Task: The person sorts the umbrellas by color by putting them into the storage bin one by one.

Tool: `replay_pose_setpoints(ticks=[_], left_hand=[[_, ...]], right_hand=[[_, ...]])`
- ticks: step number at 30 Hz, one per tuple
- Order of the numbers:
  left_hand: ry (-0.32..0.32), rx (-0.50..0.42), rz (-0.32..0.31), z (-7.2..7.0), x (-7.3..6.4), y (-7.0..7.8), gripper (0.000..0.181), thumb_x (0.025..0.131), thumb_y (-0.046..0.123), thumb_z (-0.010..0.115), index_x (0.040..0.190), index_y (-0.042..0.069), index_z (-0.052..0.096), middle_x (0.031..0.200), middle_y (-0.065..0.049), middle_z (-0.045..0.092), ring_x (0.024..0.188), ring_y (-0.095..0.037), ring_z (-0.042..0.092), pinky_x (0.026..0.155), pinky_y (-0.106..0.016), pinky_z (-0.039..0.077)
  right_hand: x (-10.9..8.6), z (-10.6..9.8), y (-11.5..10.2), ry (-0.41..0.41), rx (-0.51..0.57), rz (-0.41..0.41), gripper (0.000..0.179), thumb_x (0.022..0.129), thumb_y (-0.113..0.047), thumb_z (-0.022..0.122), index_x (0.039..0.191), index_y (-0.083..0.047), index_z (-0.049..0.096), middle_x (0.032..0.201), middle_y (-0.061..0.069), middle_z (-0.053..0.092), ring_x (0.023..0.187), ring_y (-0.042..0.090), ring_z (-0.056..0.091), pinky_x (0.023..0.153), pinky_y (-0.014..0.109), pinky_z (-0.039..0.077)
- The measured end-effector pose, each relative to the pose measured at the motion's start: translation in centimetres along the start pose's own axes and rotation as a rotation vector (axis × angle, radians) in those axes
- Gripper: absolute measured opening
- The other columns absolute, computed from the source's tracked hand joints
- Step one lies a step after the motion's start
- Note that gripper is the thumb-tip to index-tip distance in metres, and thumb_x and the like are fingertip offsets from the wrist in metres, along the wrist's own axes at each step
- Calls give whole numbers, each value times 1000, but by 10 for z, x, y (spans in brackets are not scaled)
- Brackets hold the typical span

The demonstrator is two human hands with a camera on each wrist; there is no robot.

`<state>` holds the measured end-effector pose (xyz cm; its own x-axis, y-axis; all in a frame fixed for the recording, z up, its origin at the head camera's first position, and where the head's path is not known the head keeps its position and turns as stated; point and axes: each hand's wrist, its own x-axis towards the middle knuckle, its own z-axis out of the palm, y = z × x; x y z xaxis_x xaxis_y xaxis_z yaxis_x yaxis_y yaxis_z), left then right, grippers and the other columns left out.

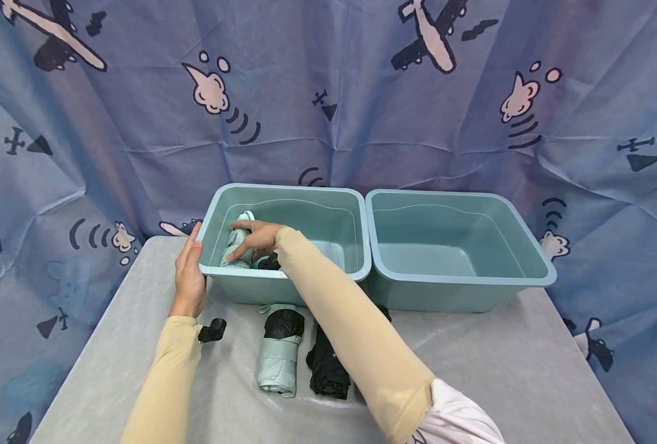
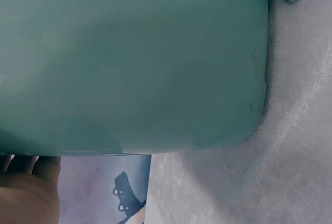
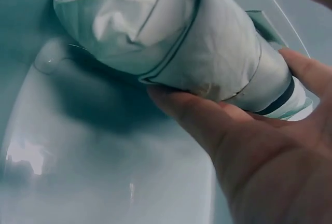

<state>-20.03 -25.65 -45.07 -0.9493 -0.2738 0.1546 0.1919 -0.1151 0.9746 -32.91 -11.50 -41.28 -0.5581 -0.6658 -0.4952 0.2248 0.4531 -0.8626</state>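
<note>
Inside the left green bin, my right hand grips a pale green folded umbrella, which lies slanted near the bin's left end. In the right wrist view, thumb and fingers go round the umbrella from either side, over the glossy bin floor. My left hand lies against the outside of the bin's left end, fingers straight and reaching up to the rim. The left wrist view shows its fingers along the edge of the bin wall.
A second green bin stands right beside the first. In front, on the grey-covered table, lie a pale green folded umbrella with a black band and a black folded umbrella, partly hidden by my right arm. A patterned blue curtain hangs behind.
</note>
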Motion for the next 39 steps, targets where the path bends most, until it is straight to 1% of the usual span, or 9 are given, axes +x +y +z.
replay_pose_setpoints(ticks=[4,7,10,14,18,24,29,36,39], left_hand=[[-2,2,2,2,0,1,50,112,22,28,162,20,27,166,-3,26,151,-20,24,123,-42,19],[3,-1,6,3,0,1,50,112,22,28,162,19,27,166,-3,25,151,-20,24,123,-42,19],[8,-3,6,3,0,1,50,112,21,28,162,19,28,166,-3,27,151,-20,25,123,-42,19],[10,-2,4,4,0,2,50,112,21,28,162,20,28,166,-4,28,150,-21,26,123,-43,20],[16,-12,7,5,1,2,50,112,21,28,162,19,29,165,-5,28,150,-22,27,122,-43,21],[18,-37,6,7,2,-1,50,112,19,29,161,15,30,165,-6,29,149,-21,28,122,-37,22],[29,-51,5,7,2,-2,50,111,19,30,161,14,30,165,-5,29,150,-19,27,121,-33,23],[31,-36,-11,3,1,-1,50,111,21,30,161,16,29,165,-5,28,150,-20,27,122,-35,22],[36,-33,-14,1,0,-1,50,111,21,31,161,16,30,166,-4,28,150,-19,26,122,-35,21]], right_hand=[[0,-1,0,-1,-5,-2,94,87,-1,78,163,-25,27,166,11,20,87,25,56,86,41,51],[-1,-2,1,-3,5,-2,94,88,1,77,163,-26,26,168,10,16,111,34,60,97,44,52],[-2,-1,0,-14,31,1,94,89,4,74,163,-26,26,169,8,11,133,44,49,104,50,48],[-4,-1,0,-33,39,9,92,90,6,71,163,-24,23,170,5,5,130,46,51,105,51,47],[-7,-3,-1,-35,2,30,90,93,1,70,164,-22,20,170,9,9,132,46,50,103,50,48],[-11,-9,-2,76,1,63,79,96,-3,69,162,-18,28,158,27,33,137,43,46,104,51,48],[-19,-12,-8,126,3,46,74,95,-8,71,159,-17,36,150,21,47,133,38,50,102,49,49],[-38,-15,-23,101,100,-9,74,96,-7,70,160,-17,34,154,19,44,141,46,38,108,58,41],[-42,-15,-29,114,119,-44,75,94,-7,72,159,-17,36,153,17,47,141,45,39,109,58,40]])
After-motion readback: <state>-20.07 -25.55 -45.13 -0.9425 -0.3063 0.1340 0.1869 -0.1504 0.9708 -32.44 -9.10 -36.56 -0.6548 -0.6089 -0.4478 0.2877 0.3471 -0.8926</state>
